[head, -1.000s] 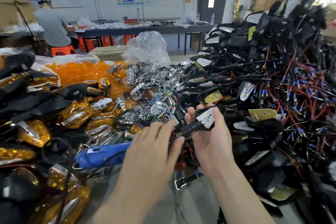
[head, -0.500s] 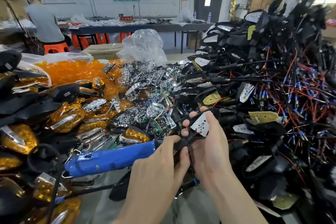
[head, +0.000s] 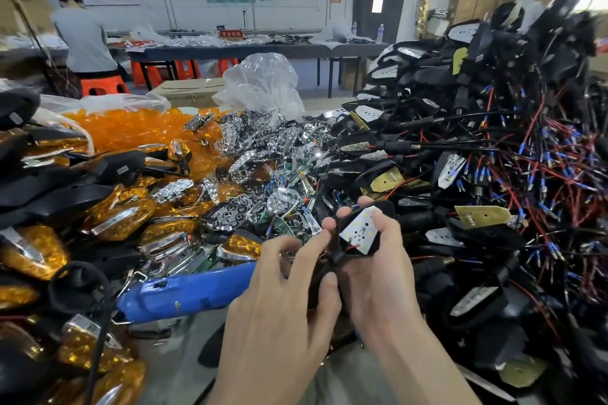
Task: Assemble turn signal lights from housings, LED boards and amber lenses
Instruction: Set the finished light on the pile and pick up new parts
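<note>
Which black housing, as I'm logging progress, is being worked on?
The housing held between the left hand and right hand, white LED board facing up; the others lie in the pile.

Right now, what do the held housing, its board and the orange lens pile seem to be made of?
Housing: probably matte black plastic; dull, no glints. Board: white-coated circuit board with yellow LED dots. Lens pile: glossy translucent amber plastic, light showing through.

Single head-worn wide-angle view, facing forward and down; left hand (head: 279,316), right hand (head: 378,283) close below; room beyond.
</note>
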Motion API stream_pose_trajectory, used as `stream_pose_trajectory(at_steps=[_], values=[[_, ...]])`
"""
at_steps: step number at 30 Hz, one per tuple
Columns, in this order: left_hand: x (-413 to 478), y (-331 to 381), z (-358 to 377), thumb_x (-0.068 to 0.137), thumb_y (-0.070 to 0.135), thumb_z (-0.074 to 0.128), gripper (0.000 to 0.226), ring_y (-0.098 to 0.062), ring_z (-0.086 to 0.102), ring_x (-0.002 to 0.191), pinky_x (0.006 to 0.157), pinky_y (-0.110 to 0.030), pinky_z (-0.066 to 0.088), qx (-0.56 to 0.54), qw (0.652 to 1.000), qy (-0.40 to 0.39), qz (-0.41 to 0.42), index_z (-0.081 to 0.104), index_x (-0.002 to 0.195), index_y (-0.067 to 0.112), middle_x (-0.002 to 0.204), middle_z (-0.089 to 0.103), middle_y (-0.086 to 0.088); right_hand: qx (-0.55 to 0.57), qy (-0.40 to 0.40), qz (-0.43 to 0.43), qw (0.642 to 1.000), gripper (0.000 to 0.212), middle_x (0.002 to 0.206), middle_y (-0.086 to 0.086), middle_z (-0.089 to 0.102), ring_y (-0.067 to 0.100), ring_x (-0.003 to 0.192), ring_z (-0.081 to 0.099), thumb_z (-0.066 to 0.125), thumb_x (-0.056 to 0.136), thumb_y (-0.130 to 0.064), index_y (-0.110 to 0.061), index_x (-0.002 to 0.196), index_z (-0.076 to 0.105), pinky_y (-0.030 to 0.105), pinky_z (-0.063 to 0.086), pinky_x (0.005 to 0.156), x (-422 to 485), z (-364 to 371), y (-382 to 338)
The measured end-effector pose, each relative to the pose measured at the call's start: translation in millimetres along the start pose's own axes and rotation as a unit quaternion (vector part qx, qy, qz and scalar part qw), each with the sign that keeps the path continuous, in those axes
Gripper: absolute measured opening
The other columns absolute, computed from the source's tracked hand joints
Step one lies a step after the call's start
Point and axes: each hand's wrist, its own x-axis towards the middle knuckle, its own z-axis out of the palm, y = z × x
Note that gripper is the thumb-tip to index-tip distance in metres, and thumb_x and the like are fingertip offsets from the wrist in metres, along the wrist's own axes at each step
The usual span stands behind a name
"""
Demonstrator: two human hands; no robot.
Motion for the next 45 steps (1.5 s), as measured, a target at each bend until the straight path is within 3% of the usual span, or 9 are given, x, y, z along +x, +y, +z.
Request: stream_pose_trajectory(at_steps=[5, 11, 17, 23, 27, 34, 39, 43, 45], values=[[2, -7, 8, 0.098, 0.042, 0.039, 0.037, -0.014, 0.056, 0.11, 0.057, -0.029, 0.053, -0.018, 0.998, 0.049, 0.027, 0.053, 0.132, 0.04, 0.133, 0.046, 0.001, 0.015, -0.031, 0.062, 0.997, 0.038, 0.082, 0.009, 0.071, 0.028, 0.076, 0.073, 0.044, 0.102, -0.023, -0.022, 0.082, 0.076, 0.036, 0.062, 0.067, -6, 5, 11], [2, -15, 14, 0.1, 0.046, 0.033, 0.034, -0.007, 0.045, 0.121, 0.079, -0.029, 0.051, -0.079, 0.994, 0.071, -0.007, 0.054, 0.128, 0.047, 0.143, 0.035, 0.005, -0.002, -0.072, 0.085, 0.994, 0.023, 0.093, 0.007, 0.072, 0.027, 0.088, 0.074, 0.052, 0.09, -0.02, -0.022, 0.092, 0.075, 0.036, 0.061, 0.074, -8, 1, 25], [1, -15, 15, 0.101, 0.044, 0.031, 0.04, -0.004, 0.044, 0.124, 0.088, -0.032, 0.052, -0.096, 0.993, 0.072, 0.001, 0.053, 0.134, 0.048, 0.139, 0.038, 0.012, -0.039, -0.108, 0.108, 0.988, 0.036, 0.087, 0.004, 0.077, 0.021, 0.086, 0.076, 0.047, 0.085, -0.031, -0.023, 0.076, 0.082, 0.029, 0.06, 0.077, -14, 0, 20], [2, -15, 14, 0.101, 0.041, 0.032, 0.041, -0.006, 0.047, 0.121, 0.086, -0.032, 0.053, -0.095, 0.993, 0.074, 0.01, 0.052, 0.136, 0.046, 0.135, 0.04, 0.016, -0.071, -0.114, 0.102, 0.986, 0.032, 0.085, 0.003, 0.077, 0.019, 0.086, 0.076, 0.051, 0.085, -0.032, -0.022, 0.077, 0.081, 0.028, 0.059, 0.078, -16, 3, 20], [2, -14, 14, 0.101, 0.044, 0.03, 0.042, -0.005, 0.048, 0.122, 0.087, -0.036, 0.054, -0.097, 0.993, 0.063, 0.011, 0.049, 0.139, 0.045, 0.132, 0.041, 0.019, -0.079, -0.049, 0.076, 0.993, 0.026, 0.088, 0.008, 0.075, 0.026, 0.083, 0.076, 0.059, 0.097, -0.032, -0.024, 0.084, 0.08, 0.034, 0.061, 0.072, -10, 3, 26], [1, -11, 9, 0.101, 0.051, 0.028, 0.04, 0.004, 0.053, 0.105, 0.073, -0.02, 0.051, -0.125, 0.992, 0.03, -0.003, 0.033, 0.14, 0.056, 0.132, 0.032, 0.026, -0.134, 0.024, -0.009, 0.991, 0.033, 0.088, 0.011, 0.077, 0.025, 0.078, 0.075, 0.055, 0.102, -0.026, -0.028, 0.08, 0.079, 0.04, 0.064, 0.068, -5, 5, 19], [-4, -13, 13, 0.094, 0.063, 0.025, 0.047, 0.005, 0.055, 0.099, 0.07, -0.017, 0.044, -0.142, 0.989, -0.023, -0.034, 0.022, 0.14, 0.058, 0.119, 0.052, 0.029, -0.138, 0.022, -0.05, 0.989, 0.026, 0.086, 0.01, 0.076, 0.028, 0.09, 0.077, 0.048, 0.107, -0.027, -0.021, 0.096, 0.071, 0.033, 0.061, 0.068, -6, 5, 10], [-5, -13, 12, 0.092, 0.063, 0.03, 0.049, 0.005, 0.055, 0.073, 0.057, -0.016, 0.039, -0.149, 0.982, -0.096, -0.057, 0.007, 0.135, 0.071, 0.089, 0.057, 0.03, -0.123, 0.019, -0.075, 0.989, 0.026, 0.081, 0.01, 0.074, 0.028, 0.088, 0.077, 0.041, 0.11, -0.029, -0.016, 0.104, 0.063, 0.03, 0.06, 0.064, -6, 6, 7], [-5, -13, 11, 0.093, 0.06, 0.033, 0.045, 0.006, 0.059, 0.085, 0.067, -0.017, 0.047, -0.146, 0.981, -0.109, -0.061, 0.013, 0.133, 0.067, 0.096, 0.06, 0.032, -0.122, 0.016, -0.084, 0.989, 0.029, 0.08, 0.011, 0.073, 0.029, 0.085, 0.077, 0.039, 0.11, -0.031, -0.014, 0.104, 0.062, 0.03, 0.06, 0.065, -6, 7, 5]])
